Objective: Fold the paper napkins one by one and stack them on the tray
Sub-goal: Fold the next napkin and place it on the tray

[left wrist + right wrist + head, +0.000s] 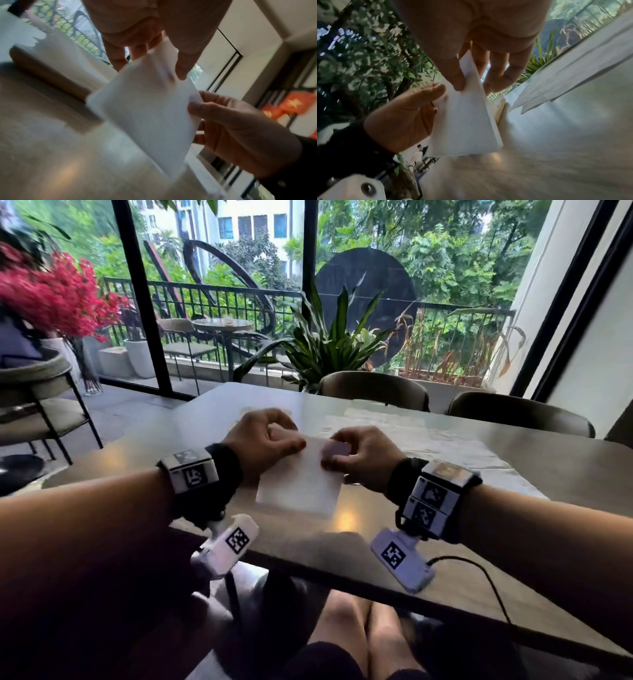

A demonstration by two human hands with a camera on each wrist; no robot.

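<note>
Both hands hold one white paper napkin (301,484) over the table, and it slopes down toward me. My left hand (287,436) pinches its far left corner between thumb and fingers. My right hand (334,450) pinches the far right corner. In the left wrist view the left hand (159,63) grips the napkin (145,115) from above, with the other hand's thumb on its right edge. In the right wrist view the right hand (472,81) pinches the napkin (467,121). A wooden tray (51,73) lies just beyond, its pale end (500,109) behind the napkin.
Several unfolded white napkins (394,422) lie spread on the grey table (513,474) to the right of my hands. Two chairs (373,392) stand at the far side, with a potted plant (325,344) and window behind. The table's near edge (342,580) runs above my knees.
</note>
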